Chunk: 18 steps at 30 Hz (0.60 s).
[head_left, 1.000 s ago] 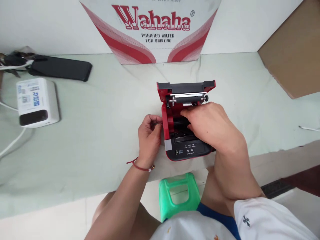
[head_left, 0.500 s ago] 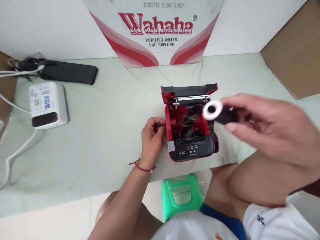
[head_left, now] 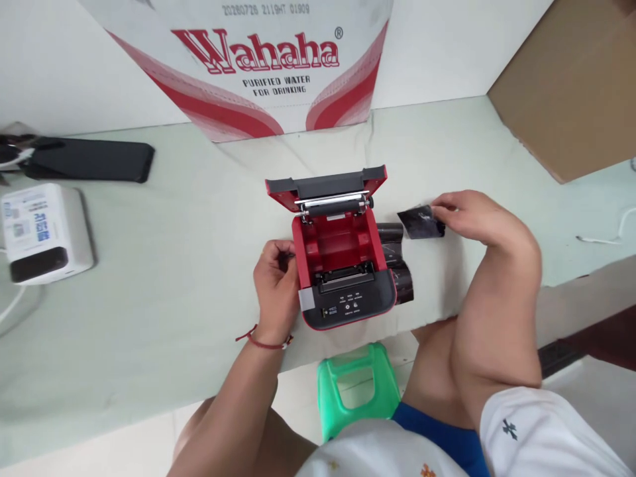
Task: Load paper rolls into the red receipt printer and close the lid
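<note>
A small red and black printer (head_left: 342,255) sits on the table with its lid (head_left: 328,189) raised, so its bare red compartment shows. Against the printer's left side rests my left hand (head_left: 275,275), its fingers curled; whatever they hold there is hidden. To the right, my right hand (head_left: 464,212) pinches the edge of a dark glossy piece of film (head_left: 422,222) just above or on the table; I cannot tell which. Between that piece and the printer lie curled dark glossy strips (head_left: 392,252), partly hidden behind the printer's right wall.
A Wahaha water carton (head_left: 268,73) stands at the back. On the left are a white device (head_left: 47,228) with a cable and a black phone (head_left: 89,159). A brown cardboard box (head_left: 571,93) is at the right. Below the table edge stands a green stool (head_left: 358,391).
My right hand has moved down and back from above the printer to the table at its right. The dark roll's white core end no longer shows, and the dark film has left the compartment.
</note>
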### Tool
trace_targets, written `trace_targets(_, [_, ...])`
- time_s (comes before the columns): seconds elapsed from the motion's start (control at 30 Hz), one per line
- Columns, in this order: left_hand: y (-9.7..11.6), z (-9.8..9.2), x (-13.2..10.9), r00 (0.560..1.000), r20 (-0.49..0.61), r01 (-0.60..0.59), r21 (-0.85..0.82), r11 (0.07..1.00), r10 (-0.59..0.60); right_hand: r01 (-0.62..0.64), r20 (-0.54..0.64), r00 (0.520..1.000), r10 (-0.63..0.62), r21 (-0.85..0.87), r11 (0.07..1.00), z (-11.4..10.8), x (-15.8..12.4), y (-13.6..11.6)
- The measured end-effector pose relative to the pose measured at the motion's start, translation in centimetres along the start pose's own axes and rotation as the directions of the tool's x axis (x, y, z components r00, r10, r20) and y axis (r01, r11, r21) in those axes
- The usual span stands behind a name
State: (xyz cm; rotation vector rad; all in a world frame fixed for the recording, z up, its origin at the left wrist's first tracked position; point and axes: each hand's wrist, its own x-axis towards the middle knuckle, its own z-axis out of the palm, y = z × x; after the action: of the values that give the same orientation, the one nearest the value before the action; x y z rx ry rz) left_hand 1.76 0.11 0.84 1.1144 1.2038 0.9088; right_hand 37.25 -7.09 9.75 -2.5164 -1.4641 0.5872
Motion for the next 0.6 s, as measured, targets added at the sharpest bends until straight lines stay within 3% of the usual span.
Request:
trace_targets(0.1, [0.1,0.0,0.0,1.0,0.006,-0.016,0.008,1.0,0.015,-0.043,-0.123,0.992,0.04,-0.024,0.999,-0.2,-0.5,-0.3])
trace_targets(0.17, [0.1,0.0,0.0,0.999,0.006,-0.033,0.017,0.999,0.033,0.048,-0.182,0.982,-0.04,0.039,0.998,-0.4,-1.1,-1.5])
trace_targets(0.23, [0.1,0.1,0.0,0.999,-0.009,-0.043,0.014,0.999,0.043,0.213,-0.162,0.967,-0.195,0.096,0.972,-0.3,-1.6,-2.9])
trace_targets(0.33, [0.0,0.1,0.1,0.999,-0.027,-0.042,0.007,0.999,0.042,0.369,0.082,0.925,-0.371,0.038,0.929,1.0,-1.3,-4.6])
trace_targets(0.4, [-0.2,0.1,0.2,0.998,-0.031,-0.047,0.008,0.999,0.048,0.388,0.254,0.897,-0.363,-0.054,0.92,2.1,-0.7,-5.3])
trace_targets(0.47, [-0.4,0.0,0.2,0.998,-0.03,-0.06,0.01,0.998,0.06,0.39,0.323,0.884,-0.338,-0.11,0.914,2.4,-0.4,-5.4])
trace_targets(0.53, [-0.5,0.0,0.3,0.998,-0.022,-0.062,0.011,0.998,0.062,0.422,0.395,0.844,-0.363,-0.072,0.904,1.6,-0.6,-4.9])
trace_targets(0.6, [-0.6,-0.1,0.3,0.998,-0.013,-0.062,0.013,0.998,0.062,0.465,0.493,0.755,-0.432,0.062,0.883,-0.3,-1.5,-4.1])
